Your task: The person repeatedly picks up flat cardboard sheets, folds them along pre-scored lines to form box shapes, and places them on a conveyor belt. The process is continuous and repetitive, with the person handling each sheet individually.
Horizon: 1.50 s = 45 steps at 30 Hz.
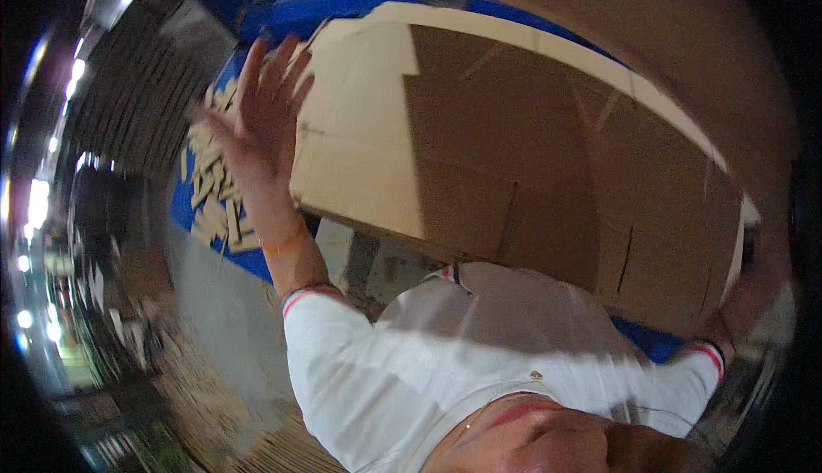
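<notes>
My left hand (pixel 267 118) is raised at the upper left, its fingers spread and nothing in them. An orange band circles that wrist. Behind the hand is the left edge of a large cardboard sheet (pixel 360 139), which lies over a blue table; I cannot tell whether they touch. My right forearm (pixel 753 293) rises along the right rim. It runs up toward a large, blurred brown shape very near the camera at the upper right, perhaps the same arm or hand; no fingers can be made out there.
Many short pale wooden strips (pixel 214 190) lie loosely heaped on the blue table surface (pixel 181 208) left of the cardboard. A grey floor (pixel 227 310) stretches beyond the table's left end. More thin wooden pieces (pixel 282 439) show at the lower left. Dark shade covers the cardboard's right part.
</notes>
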Tool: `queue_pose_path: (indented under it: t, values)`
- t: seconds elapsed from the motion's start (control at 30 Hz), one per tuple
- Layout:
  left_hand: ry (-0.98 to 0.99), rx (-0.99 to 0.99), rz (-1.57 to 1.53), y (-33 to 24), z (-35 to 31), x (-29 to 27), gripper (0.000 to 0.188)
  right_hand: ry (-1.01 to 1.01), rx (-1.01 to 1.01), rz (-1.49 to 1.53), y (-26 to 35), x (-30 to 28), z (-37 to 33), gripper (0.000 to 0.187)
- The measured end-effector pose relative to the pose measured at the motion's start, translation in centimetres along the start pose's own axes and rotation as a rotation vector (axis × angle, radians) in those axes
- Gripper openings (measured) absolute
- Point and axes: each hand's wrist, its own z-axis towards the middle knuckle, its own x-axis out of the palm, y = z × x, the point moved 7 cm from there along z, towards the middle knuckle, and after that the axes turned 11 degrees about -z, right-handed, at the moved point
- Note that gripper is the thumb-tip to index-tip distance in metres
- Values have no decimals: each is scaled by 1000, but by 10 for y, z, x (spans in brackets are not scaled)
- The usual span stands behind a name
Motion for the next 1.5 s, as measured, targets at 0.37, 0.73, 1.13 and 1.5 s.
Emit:
queue_pose_path:
  t: [0.37,0.73,1.13,1.5]
  values:
    - [-625,-119,159,60,-108,-28,45,111,1145,118,34,-22,-263,29]
    - [-354,-11,890,2,-36,-41,51,-626,2353,1082,-31,-9,-656,45]
    - [-283,-139,990,91,-27,-73,31,0,1508,407,27,65,-331,28]
    - [944,5,1416,251,-101,59,73,461,311,572,156,118,-225,70]
